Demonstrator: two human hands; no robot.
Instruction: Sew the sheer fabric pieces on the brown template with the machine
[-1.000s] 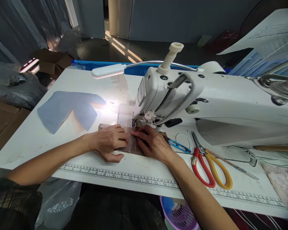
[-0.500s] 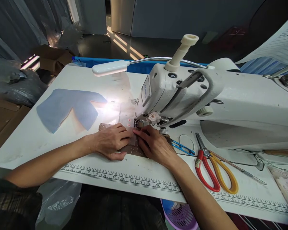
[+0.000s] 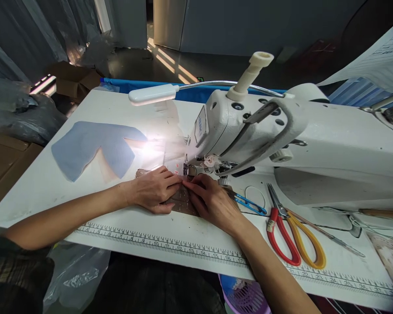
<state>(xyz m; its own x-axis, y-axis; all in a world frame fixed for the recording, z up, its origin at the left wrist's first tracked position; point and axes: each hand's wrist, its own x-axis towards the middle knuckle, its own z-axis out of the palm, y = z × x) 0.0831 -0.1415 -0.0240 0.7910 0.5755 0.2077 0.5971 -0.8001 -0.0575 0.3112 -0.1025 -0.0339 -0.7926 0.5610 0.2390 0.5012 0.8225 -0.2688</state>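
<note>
A thin, see-through strip of fabric (image 3: 173,166) with small red marks lies at the presser foot (image 3: 186,169) of a white sewing machine (image 3: 212,122). My left hand (image 3: 153,192) presses on it from the left, fingers together and bent. On the other side, my right hand (image 3: 212,198) pinches the near end of the fabric with thumb and fingertips, just in front of the foot. Both sets of fingertips almost meet. Beneath them is a brownish plate (image 3: 183,205) dotted with lint. The fabric's near edge is mostly hidden by my fingers.
Left of the machine lies a light blue cut fabric piece (image 3: 94,141). Blue thread snips (image 3: 250,204) and red-and-yellow scissors (image 3: 284,231) rest at the right. A lit lamp (image 3: 153,94) hangs over the table. A ruler tape (image 3: 170,246) runs along the front edge.
The marked fabric has slid slightly away from me under the foot, with less of it showing between my hands. Both hands stay near the needle, and the view has shifted slightly.
</note>
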